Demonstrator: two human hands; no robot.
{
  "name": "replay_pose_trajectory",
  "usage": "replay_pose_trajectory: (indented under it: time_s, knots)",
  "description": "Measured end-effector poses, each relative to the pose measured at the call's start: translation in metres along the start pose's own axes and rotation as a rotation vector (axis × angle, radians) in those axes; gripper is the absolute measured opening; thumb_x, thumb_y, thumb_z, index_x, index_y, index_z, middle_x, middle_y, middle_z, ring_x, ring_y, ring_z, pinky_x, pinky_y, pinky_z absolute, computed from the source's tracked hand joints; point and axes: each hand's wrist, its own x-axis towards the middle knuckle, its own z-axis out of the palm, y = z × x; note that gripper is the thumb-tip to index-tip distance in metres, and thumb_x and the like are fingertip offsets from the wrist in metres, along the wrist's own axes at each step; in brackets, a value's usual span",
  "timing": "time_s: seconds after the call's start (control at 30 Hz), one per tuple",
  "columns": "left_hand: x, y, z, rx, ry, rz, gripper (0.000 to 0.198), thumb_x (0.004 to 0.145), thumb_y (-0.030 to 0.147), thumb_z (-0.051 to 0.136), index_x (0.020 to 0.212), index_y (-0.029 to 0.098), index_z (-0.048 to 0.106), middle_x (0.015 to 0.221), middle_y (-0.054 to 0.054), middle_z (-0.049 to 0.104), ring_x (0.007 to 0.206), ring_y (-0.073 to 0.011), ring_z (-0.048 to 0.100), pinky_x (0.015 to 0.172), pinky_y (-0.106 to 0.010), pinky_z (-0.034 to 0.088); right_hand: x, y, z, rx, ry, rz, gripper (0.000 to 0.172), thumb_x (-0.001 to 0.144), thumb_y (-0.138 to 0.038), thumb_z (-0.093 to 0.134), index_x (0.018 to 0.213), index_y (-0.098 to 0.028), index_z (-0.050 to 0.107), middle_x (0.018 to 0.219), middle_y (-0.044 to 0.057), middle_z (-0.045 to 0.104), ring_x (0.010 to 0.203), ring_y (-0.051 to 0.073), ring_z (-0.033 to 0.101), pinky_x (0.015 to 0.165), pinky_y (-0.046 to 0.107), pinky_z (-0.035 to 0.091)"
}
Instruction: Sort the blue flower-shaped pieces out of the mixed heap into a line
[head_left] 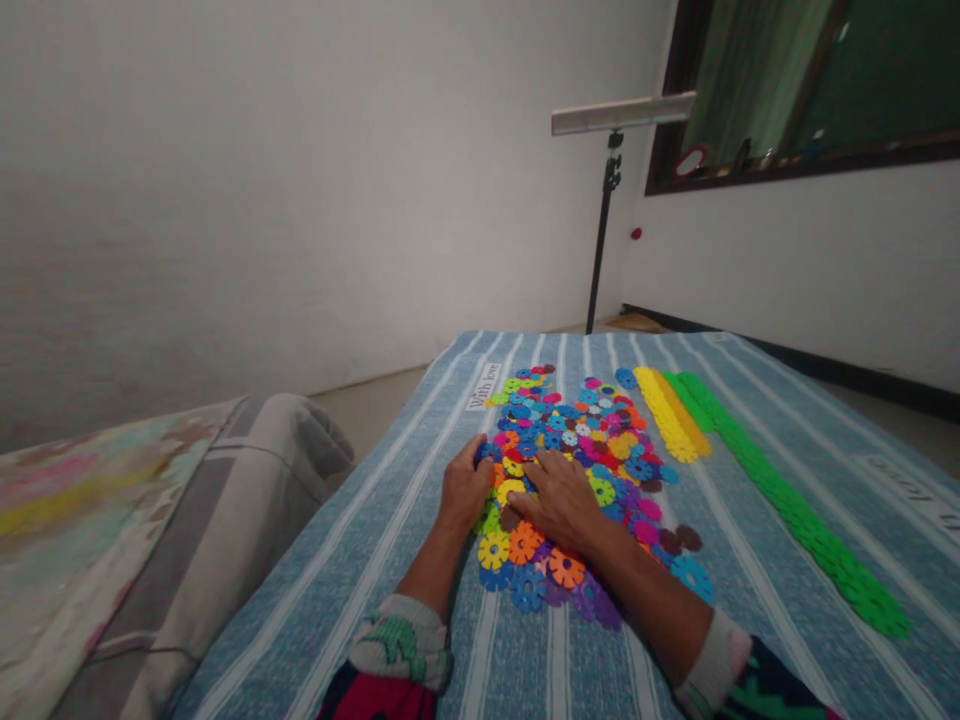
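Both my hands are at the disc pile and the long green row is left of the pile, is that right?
Not quite: the long green row is right of the disc pile, as the head view shows.

Counting one left hand (465, 487), one right hand (561, 495), one yellow disc row (661, 410), one amber disc row (688, 420), two green disc rows (810, 518), loose discs (565, 567) too overlapped to tally.
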Motion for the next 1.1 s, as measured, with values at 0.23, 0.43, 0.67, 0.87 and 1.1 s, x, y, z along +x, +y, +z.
replay_pose_trajectory:
  time_s: [0.23,0.43,0.67,0.87,1.1]
  knots:
    - [-0.001,0.004,-0.001,0.092,-0.038,0.080,0.036,0.079,0.027,0.056,0.113,0.020,0.066,0.126,-0.007,0.065,0.121,-0.0232,0.056,0.109,-0.041,0.039,-0.015,-0.007,-0.011,0.053,-0.079,-0.149,0.032,0.093,-0.050,0.050,0.093,-0.021,0.063,0.103,0.006,0.061,0.098,0.022,0.053,0.085,0.035,0.040]
    - [-0.004,0.007,-0.001,0.192,-0.097,0.104,0.045,0.078,0.035,0.060,0.119,0.019,0.064,0.136,-0.011,0.056,0.130,-0.0271,0.048,0.112,-0.042,0.035,-0.042,0.014,-0.031,-0.004,-0.117,-0.155,0.021,0.091,-0.041,0.057,0.094,-0.021,0.062,0.103,0.006,0.061,0.097,0.022,0.053,0.083,0.035,0.039]
    - [-0.004,0.008,0.000,0.286,-0.097,0.083,0.052,0.076,0.035,0.061,0.125,0.015,0.060,0.140,-0.016,0.050,0.132,-0.0316,0.045,0.113,-0.045,0.034,-0.055,0.046,-0.039,-0.066,-0.049,-0.006,0.017,0.089,-0.037,0.060,0.091,-0.020,0.064,0.096,0.007,0.063,0.093,0.023,0.056,0.083,0.036,0.039]
    - [-0.005,0.010,0.000,0.329,-0.092,0.061,0.053,0.076,0.034,0.062,0.126,0.017,0.060,0.143,-0.015,0.047,0.135,-0.0321,0.042,0.113,-0.044,0.034,-0.057,0.043,-0.042,0.011,-0.012,-0.027,0.019,0.091,-0.037,0.058,0.089,-0.019,0.063,0.094,0.008,0.063,0.095,0.024,0.055,0.084,0.036,0.039]
    - [-0.005,0.011,-0.001,0.409,-0.154,0.049,0.050,0.080,0.037,0.057,0.124,0.012,0.060,0.142,-0.018,0.048,0.134,-0.0325,0.043,0.113,-0.044,0.034,-0.061,0.023,-0.043,0.147,-0.078,-0.204,0.030,0.090,-0.048,0.059,0.100,-0.021,0.064,0.112,0.008,0.062,0.105,0.024,0.052,0.091,0.038,0.035]
